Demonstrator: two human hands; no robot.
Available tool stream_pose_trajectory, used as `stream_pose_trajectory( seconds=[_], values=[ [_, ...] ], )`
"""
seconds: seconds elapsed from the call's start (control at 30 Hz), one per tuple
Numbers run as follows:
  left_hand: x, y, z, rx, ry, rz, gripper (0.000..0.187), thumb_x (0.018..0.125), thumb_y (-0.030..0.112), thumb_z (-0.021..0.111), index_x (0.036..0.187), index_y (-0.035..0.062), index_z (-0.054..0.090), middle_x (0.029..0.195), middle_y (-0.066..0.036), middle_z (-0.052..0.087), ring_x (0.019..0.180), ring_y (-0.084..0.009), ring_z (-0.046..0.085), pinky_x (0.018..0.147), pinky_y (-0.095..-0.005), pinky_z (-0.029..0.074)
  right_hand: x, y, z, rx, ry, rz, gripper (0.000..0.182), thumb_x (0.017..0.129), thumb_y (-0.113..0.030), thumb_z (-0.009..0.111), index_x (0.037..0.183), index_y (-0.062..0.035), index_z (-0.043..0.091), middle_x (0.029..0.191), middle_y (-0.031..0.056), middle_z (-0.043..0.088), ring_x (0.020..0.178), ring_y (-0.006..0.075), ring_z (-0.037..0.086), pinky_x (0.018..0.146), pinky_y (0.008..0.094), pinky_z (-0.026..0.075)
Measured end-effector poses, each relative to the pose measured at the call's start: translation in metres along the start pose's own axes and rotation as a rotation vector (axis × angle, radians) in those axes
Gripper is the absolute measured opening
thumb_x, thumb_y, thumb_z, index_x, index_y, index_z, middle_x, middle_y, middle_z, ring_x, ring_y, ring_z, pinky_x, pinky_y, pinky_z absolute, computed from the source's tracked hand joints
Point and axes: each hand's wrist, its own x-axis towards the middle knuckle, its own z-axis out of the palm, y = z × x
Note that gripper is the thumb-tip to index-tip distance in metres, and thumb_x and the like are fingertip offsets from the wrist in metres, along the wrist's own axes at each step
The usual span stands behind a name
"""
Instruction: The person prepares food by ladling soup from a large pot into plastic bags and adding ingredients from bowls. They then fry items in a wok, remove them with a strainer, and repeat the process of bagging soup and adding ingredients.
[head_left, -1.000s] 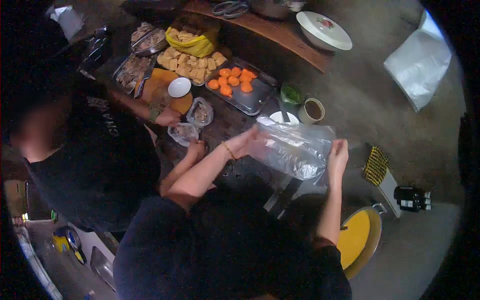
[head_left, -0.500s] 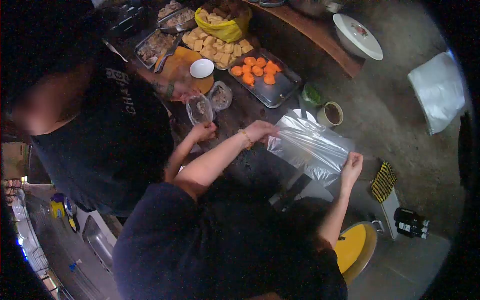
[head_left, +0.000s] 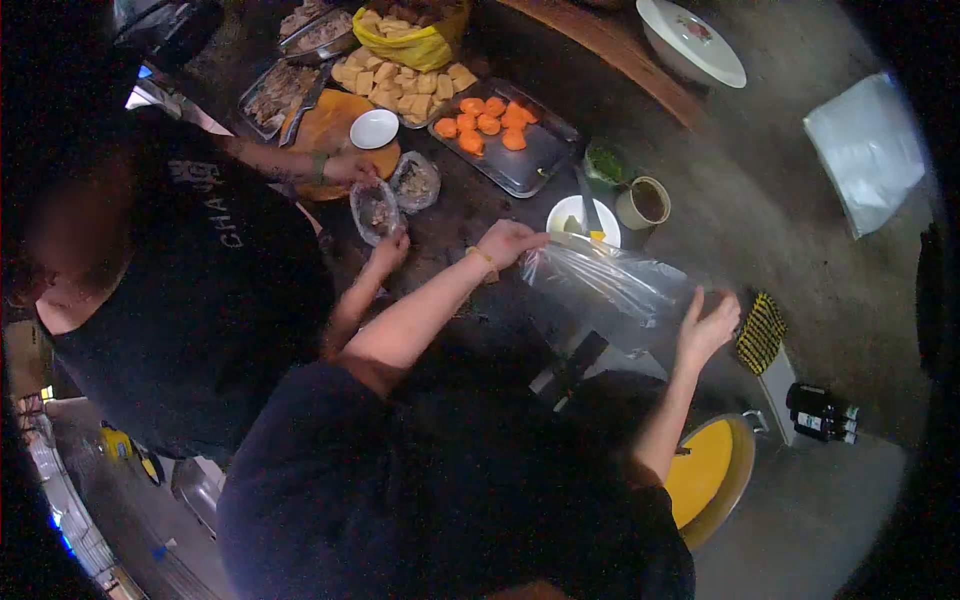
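Observation:
A clear plastic bag (head_left: 610,290) is stretched between my two hands above the near edge of the table. My left hand (head_left: 508,242) pinches its left end. At the right end, my right hand (head_left: 709,322) has its fingers closed around the bag's edge, slightly blurred. Just beyond the bag lies a white plate (head_left: 562,214) with a knife and a small yellow piece. A cup of dark sauce (head_left: 645,203) and a container of chopped greens (head_left: 605,162) stand behind it.
On the left, a co-worker (head_left: 230,240) holds a small bag of food (head_left: 375,212). Orange pieces (head_left: 484,125) lie on a black tray (head_left: 545,165). A pot of yellow liquid (head_left: 700,475) is at lower right, near dark bottles (head_left: 822,413). A stack of bags (head_left: 868,150) lies far right.
The view has shifted, so the table items sit further left and higher. The bag has come down from over the white plate, uncovering it. My right hand has turned, its fingers more raised.

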Motion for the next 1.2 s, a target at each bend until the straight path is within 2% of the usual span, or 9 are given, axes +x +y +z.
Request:
stream_pose_trajectory(
  seconds=[0.1,0.3,0.73,0.83,0.93,1.03,1.1,1.17,1.2],
  values=[
    [-0.008,0.013,0.003,-0.271,-0.053,0.082,0.020,0.080,0.020,0.058,0.076,0.0016,0.064,0.069,-0.006,0.064,0.058,-0.0110,0.058,0.056,-0.0248,0.046,0.006,-0.037,-0.017,-0.053,0.183,-0.154,0.021,0.080,-0.019,0.058,0.087,-0.0003,0.051,0.083,0.0141,0.055,0.073,0.0247,0.054,0.065,0.0339,0.043],
    [-0.020,0.049,0.043,-0.475,-0.287,0.089,0.014,0.079,0.015,0.061,0.085,0.0037,0.057,0.075,-0.003,0.061,0.071,-0.0106,0.058,0.061,-0.0230,0.044,-0.022,-0.087,0.012,1.017,-0.968,0.425,0.016,0.083,-0.023,0.056,0.078,-0.0083,0.054,0.064,-0.0028,0.053,0.056,0.0052,0.048,0.047,0.0199,0.035],
    [-0.054,0.084,0.034,-0.927,-0.441,-0.147,0.009,0.084,0.015,0.054,0.086,0.0077,0.049,0.088,-0.003,0.057,0.081,-0.0114,0.056,0.071,-0.0246,0.046,-0.041,-0.079,0.032,1.448,-0.996,0.835,0.017,0.080,-0.012,0.059,0.066,-0.0094,0.048,0.062,-0.0030,0.048,0.051,0.0050,0.043,0.044,0.0191,0.032],
    [-0.047,0.067,0.027,-1.077,-0.313,-0.165,0.005,0.086,0.013,0.050,0.086,0.0085,0.048,0.080,-0.001,0.054,0.072,-0.0104,0.053,0.065,-0.0242,0.045,-0.070,-0.032,0.070,1.395,-0.987,0.591,0.016,0.075,-0.006,0.061,0.067,-0.0073,0.047,0.061,-0.0021,0.047,0.053,0.0082,0.045,0.046,0.0219,0.035],
    [-0.051,0.054,0.018,-1.326,-0.456,-0.056,0.005,0.087,0.013,0.048,0.087,0.0081,0.047,0.080,0.000,0.052,0.070,-0.0114,0.052,0.064,-0.0237,0.044,-0.102,-0.005,0.094,0.730,-0.708,0.218,0.016,0.069,-0.003,0.062,0.069,-0.0044,0.046,0.059,0.0006,0.046,0.054,0.0112,0.047,0.049,0.0254,0.039],
    [-0.072,0.064,0.030,-1.236,-0.633,-0.288,0.009,0.083,0.008,0.053,0.090,0.0080,0.047,0.083,-0.001,0.052,0.074,-0.0126,0.053,0.068,-0.0235,0.045,-0.117,-0.022,0.059,0.699,-0.532,0.406,0.019,0.066,0.002,0.059,0.065,-0.0048,0.041,0.061,0.0018,0.042,0.053,0.0135,0.042,0.050,0.0240,0.035],
    [-0.095,0.083,0.032,-0.628,-0.692,-0.345,0.022,0.074,-0.001,0.058,0.091,0.0072,0.048,0.082,0.000,0.050,0.074,-0.0111,0.051,0.066,-0.0224,0.043,-0.141,-0.020,0.036,0.477,-0.222,0.322,0.018,0.063,0.002,0.060,0.075,-0.0018,0.048,0.069,0.0075,0.050,0.060,0.0187,0.050,0.057,0.0274,0.042],
    [-0.083,0.000,0.040,-0.059,-0.617,0.237,0.031,0.063,-0.007,0.060,0.089,0.0068,0.051,0.084,-0.001,0.052,0.077,-0.0109,0.051,0.067,-0.0226,0.042,-0.179,-0.018,0.004,0.365,-0.275,0.452,0.024,0.064,0.002,0.060,0.086,-0.0025,0.053,0.080,0.0107,0.056,0.072,0.0227,0.057,0.065,0.0305,0.046],
    [-0.080,-0.010,0.041,0.321,-0.480,0.341,0.010,0.072,0.002,0.053,0.081,0.0049,0.052,0.079,-0.006,0.054,0.076,-0.0192,0.055,0.067,-0.0287,0.045,-0.199,-0.027,-0.018,0.330,-0.402,0.485,0.029,0.063,0.002,0.060,0.091,-0.0042,0.055,0.085,0.0106,0.059,0.078,0.0247,0.058,0.070,0.0328,0.047]
  ],
)
